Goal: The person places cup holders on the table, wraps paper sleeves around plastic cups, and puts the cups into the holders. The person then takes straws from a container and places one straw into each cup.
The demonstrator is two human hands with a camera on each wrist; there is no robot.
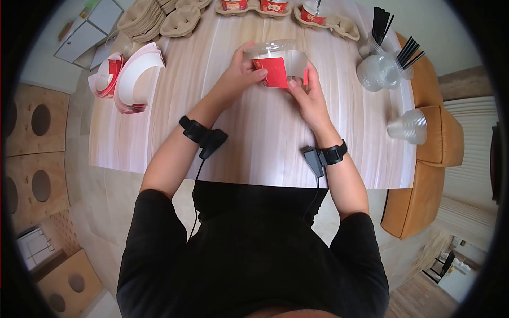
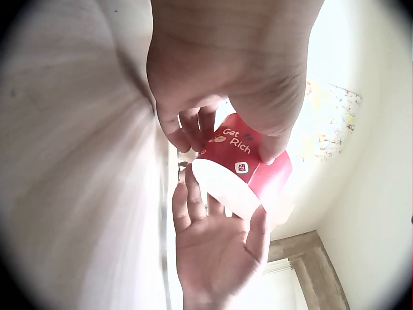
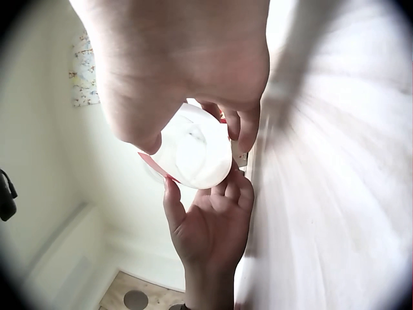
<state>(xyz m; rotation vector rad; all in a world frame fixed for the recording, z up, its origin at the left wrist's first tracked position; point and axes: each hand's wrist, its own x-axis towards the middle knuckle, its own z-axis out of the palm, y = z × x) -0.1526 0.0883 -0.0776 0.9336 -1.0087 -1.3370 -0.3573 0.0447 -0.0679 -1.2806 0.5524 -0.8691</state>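
Observation:
Both hands hold a red paper cup sleeve [image 1: 273, 72] above the table. The left wrist view shows its printed outside [image 2: 232, 145] with "Get Rich" on it; its white inside shows in the right wrist view. My left hand [image 1: 236, 82] pinches the left side, thumb across the red face and fingers behind. With my right hand [image 1: 313, 103] I grip the other side, thumb at the near edge and fingers along the far right. A clear plastic rim [image 1: 271, 47] overlaps the sleeve's top in the head view; I cannot tell whether it sits inside the sleeve.
Flat sleeves [image 1: 135, 79] lie stacked at the left. Cardboard cup carriers [image 1: 180, 21] are piled at the back left, and others with red-sleeved cups [image 1: 273, 6] line the back edge. Clear cups [image 1: 376, 71], black straws [image 1: 409, 51] and a tipped cup stack [image 1: 408, 127] occupy the right.

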